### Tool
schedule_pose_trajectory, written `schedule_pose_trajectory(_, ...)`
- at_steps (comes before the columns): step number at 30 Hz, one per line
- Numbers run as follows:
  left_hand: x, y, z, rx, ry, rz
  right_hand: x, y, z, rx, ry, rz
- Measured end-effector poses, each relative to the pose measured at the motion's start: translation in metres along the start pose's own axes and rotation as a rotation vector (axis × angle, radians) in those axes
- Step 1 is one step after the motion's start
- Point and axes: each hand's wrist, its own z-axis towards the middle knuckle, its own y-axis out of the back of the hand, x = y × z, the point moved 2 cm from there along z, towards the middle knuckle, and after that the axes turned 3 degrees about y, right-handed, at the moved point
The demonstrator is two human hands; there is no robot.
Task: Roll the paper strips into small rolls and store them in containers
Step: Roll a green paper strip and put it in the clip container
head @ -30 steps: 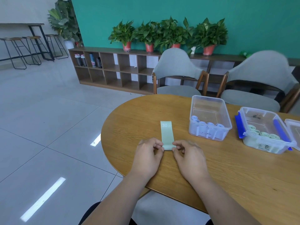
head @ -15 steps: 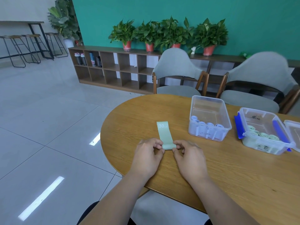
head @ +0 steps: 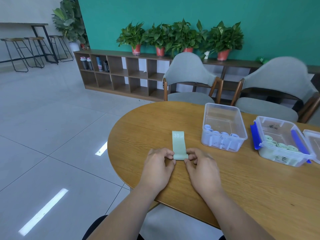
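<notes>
A pale green strip (head: 178, 142) marked "30 LB" lies flat on the wooden table (head: 242, 179), its near end curled into a small roll. My left hand (head: 160, 166) pinches the roll's left end and my right hand (head: 201, 168) pinches its right end. To the right stands a clear container (head: 223, 126) with several pale blue rolls along its near wall. Further right is a clear container with blue clips (head: 284, 141) holding several green rolls.
Another clear box or lid (head: 314, 144) shows at the right edge. Two grey chairs (head: 189, 80) stand behind the table, with a low shelf and potted plants along the green wall. Tiled floor lies to the left.
The rolled end has grown and the flat part of the strip has become shorter. The strip's far end swung left, then straightened. Both hands keep their pinch at the roll.
</notes>
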Motion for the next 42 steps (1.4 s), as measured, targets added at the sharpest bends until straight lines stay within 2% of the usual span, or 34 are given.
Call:
schedule_pose_trajectory(14,-0.0008,0.0004,-0.0002,-0.022,-0.011,-0.003,-0.0005,0.0013,0.0,0.011,0.035,-0.017)
schedule_pose_trajectory(22,-0.0009,0.0023,-0.0002,-0.019,0.031,-0.012,-0.0008,0.0056,0.0004,-0.004,-0.021,0.104)
schedule_pose_trajectory(31,0.0014,-0.0006,-0.0004,-0.015,-0.008,0.007,-0.0034,0.002,0.0008,0.013,0.013,0.046)
schedule_pose_trajectory(42,-0.0004,0.0038,-0.0009,-0.01,0.014,-0.015,-0.0015,0.0052,0.0,0.0,-0.055,0.162)
